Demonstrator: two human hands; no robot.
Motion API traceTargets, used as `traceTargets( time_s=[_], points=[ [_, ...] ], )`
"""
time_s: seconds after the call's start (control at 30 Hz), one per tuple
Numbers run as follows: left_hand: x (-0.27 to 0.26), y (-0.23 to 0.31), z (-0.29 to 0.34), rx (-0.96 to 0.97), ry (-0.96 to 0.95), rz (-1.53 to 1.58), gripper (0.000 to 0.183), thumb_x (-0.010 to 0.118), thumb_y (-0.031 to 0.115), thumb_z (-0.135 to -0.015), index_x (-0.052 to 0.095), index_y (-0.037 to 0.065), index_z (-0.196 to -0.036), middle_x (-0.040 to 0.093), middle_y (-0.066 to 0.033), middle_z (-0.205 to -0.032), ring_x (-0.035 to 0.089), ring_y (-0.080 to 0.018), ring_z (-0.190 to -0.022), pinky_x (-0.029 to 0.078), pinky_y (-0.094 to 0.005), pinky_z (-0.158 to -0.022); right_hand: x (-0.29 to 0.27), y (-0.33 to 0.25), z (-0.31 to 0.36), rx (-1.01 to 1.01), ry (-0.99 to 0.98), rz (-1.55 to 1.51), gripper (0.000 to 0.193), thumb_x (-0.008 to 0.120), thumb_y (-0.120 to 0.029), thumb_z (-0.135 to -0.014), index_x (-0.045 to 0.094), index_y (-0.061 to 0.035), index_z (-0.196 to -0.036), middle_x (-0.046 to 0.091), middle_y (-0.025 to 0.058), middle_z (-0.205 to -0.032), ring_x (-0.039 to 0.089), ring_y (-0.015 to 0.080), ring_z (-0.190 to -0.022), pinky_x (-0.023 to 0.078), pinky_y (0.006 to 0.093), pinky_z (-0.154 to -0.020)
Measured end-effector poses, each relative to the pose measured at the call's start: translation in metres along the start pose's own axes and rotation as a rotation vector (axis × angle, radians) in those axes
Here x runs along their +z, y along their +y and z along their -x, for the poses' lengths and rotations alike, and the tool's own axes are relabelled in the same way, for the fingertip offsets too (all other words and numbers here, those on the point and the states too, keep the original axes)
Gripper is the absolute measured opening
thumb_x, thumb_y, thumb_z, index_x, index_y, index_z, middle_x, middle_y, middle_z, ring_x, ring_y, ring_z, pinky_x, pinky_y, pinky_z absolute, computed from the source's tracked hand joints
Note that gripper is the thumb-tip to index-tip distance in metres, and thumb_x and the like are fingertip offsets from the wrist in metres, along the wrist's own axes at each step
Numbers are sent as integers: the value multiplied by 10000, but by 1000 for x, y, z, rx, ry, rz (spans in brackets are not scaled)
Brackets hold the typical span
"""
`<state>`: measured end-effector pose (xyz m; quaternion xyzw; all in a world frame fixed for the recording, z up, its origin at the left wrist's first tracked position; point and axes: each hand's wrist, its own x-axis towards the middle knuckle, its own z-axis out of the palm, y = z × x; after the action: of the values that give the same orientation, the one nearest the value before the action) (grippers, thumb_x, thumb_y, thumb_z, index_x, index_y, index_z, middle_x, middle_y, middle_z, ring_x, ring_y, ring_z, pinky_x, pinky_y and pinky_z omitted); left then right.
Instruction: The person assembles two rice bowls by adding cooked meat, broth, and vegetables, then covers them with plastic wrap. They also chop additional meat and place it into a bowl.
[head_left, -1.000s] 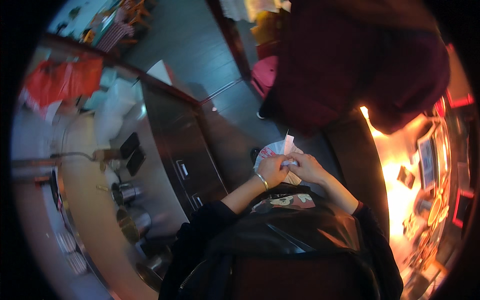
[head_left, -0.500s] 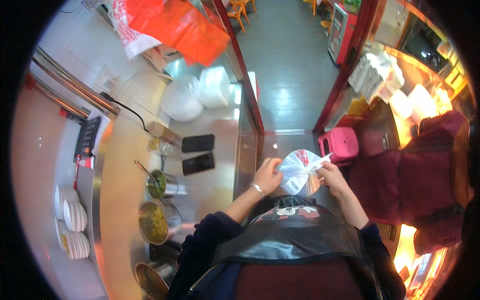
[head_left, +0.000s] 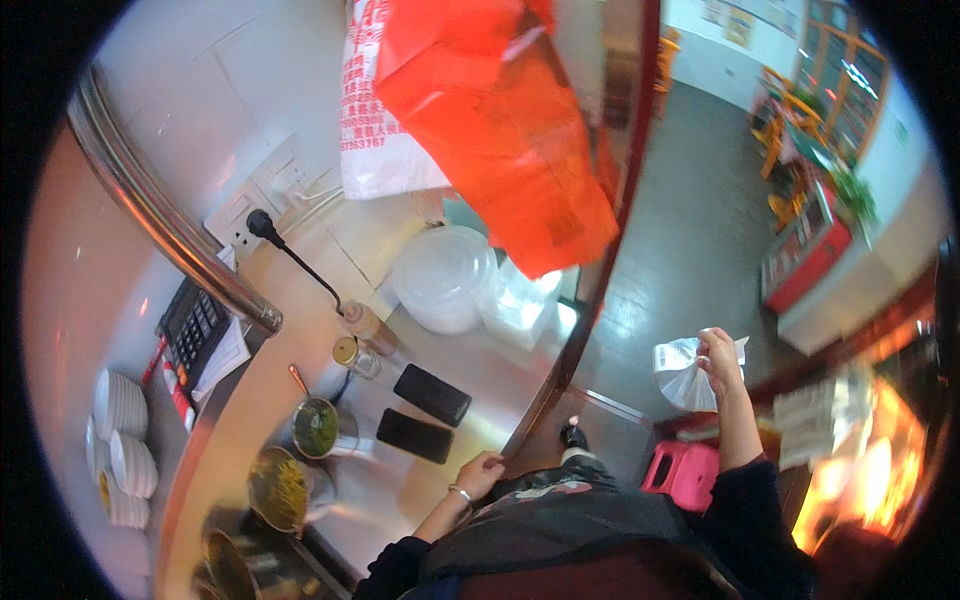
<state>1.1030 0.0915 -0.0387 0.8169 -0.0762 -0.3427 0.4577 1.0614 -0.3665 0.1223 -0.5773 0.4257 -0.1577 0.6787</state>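
Right of the steel counter [head_left: 505, 385] in the head view, the right hand [head_left: 718, 356] is closed around the upper part of a plastic bag [head_left: 682, 380], held out over the floor [head_left: 665, 240]; carrying seems the step in hand, calling next for a steady grip. Nearer, farther left, the left hand [head_left: 480, 474] is half-open, apparently holding nothing.

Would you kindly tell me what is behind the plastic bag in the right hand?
Grey floor shows beyond the plastic bag held in the right hand, above it and to its left. Whatever lies directly behind them is covered and cannot be seen.
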Motion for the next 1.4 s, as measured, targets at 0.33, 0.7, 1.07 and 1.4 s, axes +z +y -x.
traceTargets(
  time_s=[0.33,0.7,1.07,1.4],
  points=[
    [65,68,-27,-164,281,227,296,592,249,-793,568,67,-1026,624,-77,-910,590,-162,-838,468,-281,-759,201,-107,-250,-168,-521,145,133,555,-227,-792,545,-101,-831,536,29,-757,518,129,-704,423,351,-621],
    [152,11,76,-632,769,596,291,586,234,-791,580,38,-1005,637,-119,-831,611,-194,-710,500,-292,-622,347,-77,-334,-450,-657,279,176,562,-270,-789,571,-94,-790,558,39,-737,542,145,-689,438,348,-595],
    [247,-85,187,-904,768,839,297,550,201,-794,581,23,-1029,602,-112,-956,613,-203,-752,505,-321,-621,77,184,-186,-862,-611,1111,231,569,-313,-786,597,-87,-749,580,49,-716,565,161,-673,453,345,-568],
    [294,-147,322,-804,877,519,224,590,241,-751,652,91,-906,656,-93,-846,619,-221,-770,484,-344,-689,76,337,-48,-1557,-1289,1866,285,575,-352,-783,620,-80,-711,600,58,-698,587,175,-659,466,342,-544]
  ],
)
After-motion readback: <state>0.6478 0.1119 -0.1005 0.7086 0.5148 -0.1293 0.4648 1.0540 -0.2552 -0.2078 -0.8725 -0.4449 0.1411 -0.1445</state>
